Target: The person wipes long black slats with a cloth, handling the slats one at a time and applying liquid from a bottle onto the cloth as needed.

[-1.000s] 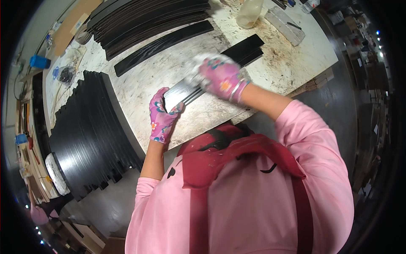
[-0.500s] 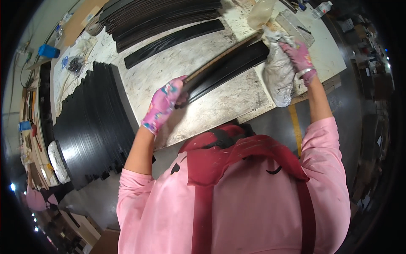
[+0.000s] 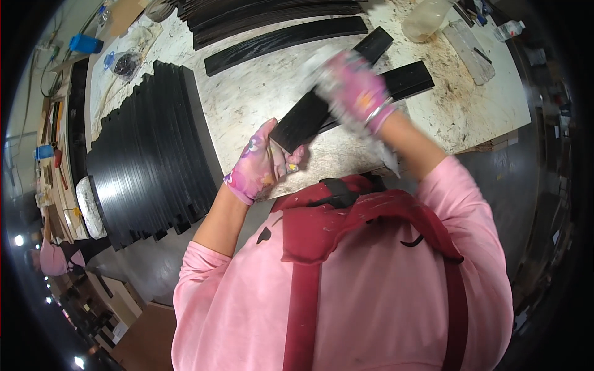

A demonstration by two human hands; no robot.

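My left hand (image 3: 261,159), in a pink flowered glove, grips the near end of a black slat (image 3: 299,123) that slants up and away to the right. My right hand (image 3: 357,89), gloved alike and smeared by motion, holds a whitish rag (image 3: 317,67) against the middle of this slat. A tail of the rag hangs down toward the table's near edge. Beneath the held slat lies a second black slat (image 3: 409,79), partly hidden by it and by my right hand. Another black slat (image 3: 284,42) lies farther back on the table.
Stacked black slats (image 3: 260,13) lie at the far side of the worktable (image 3: 495,108); a large pile (image 3: 154,148) of them stands at left. At the far right are a cloudy plastic container (image 3: 424,21), a grey block (image 3: 467,52) and a clear bottle (image 3: 508,29).
My right hand has swung left with the rag, from the table's right side onto the held slat. That slat, edge-up before, now shows its broad black face and points more steeply away.
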